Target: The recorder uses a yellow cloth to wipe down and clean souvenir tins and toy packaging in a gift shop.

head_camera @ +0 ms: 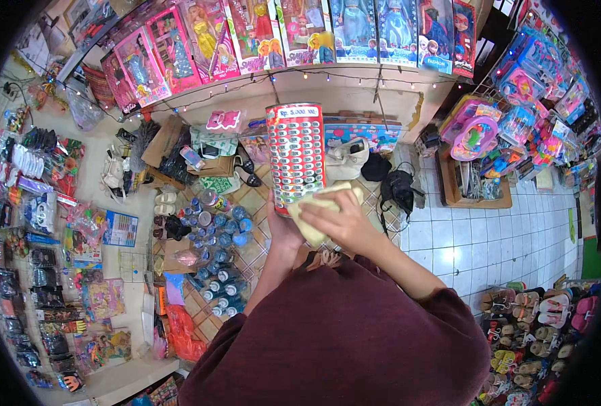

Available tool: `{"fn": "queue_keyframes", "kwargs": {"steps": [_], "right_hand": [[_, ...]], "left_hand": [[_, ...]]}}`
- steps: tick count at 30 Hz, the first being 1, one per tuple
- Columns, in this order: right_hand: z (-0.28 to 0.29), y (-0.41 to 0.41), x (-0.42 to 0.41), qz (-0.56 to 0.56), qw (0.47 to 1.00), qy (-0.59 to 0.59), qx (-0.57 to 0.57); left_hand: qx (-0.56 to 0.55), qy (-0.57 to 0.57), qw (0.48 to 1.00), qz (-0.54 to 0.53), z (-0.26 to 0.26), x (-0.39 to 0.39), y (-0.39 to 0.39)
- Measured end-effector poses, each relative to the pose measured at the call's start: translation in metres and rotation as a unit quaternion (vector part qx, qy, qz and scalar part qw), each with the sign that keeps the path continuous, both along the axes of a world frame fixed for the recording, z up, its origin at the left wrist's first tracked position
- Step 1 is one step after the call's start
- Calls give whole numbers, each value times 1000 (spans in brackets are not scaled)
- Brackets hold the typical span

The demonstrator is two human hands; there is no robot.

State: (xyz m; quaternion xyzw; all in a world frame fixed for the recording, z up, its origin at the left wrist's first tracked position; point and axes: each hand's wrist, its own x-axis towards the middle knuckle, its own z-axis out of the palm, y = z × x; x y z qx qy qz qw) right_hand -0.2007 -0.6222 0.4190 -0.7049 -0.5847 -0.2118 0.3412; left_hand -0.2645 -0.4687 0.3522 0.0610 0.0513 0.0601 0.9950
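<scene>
A tall red cylindrical can [296, 152], covered in rows of small printed ovals and a white label with writing, stands upright in front of my chest. My left hand [282, 227] grips it low down, with part of the fingers hidden behind the can and a cloth. A folded pale yellow cloth [311, 223] is held in my right hand [340, 218], pressed against the can's lower right side.
Boxed dolls [206, 38] line a shelf ahead, with string lights [305, 76] along its edge. Plastic bottles [224, 279] stand on the floor to the left. A black backpack [399, 193] lies right of the can. Sandals [526, 325] hang at lower right.
</scene>
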Motion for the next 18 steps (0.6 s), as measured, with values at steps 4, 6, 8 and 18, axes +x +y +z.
{"fn": "queue_keyframes", "kwargs": {"steps": [4,6,8,18], "right_hand": [[7,-12,20,20,1000,-15,-12],[22,-4,42,-39,996,-12,74],[47,2,64,-88,988,0,130],[-18,20,7,-102,993,36,41]], "left_hand": [[122,4,992,23,18,2,-14],[-1,7,995,-100,31,-3,-16],[-45,-17,990,-134,29,-2,-20],[-117,48,990,-67,17,-1,-18]]}}
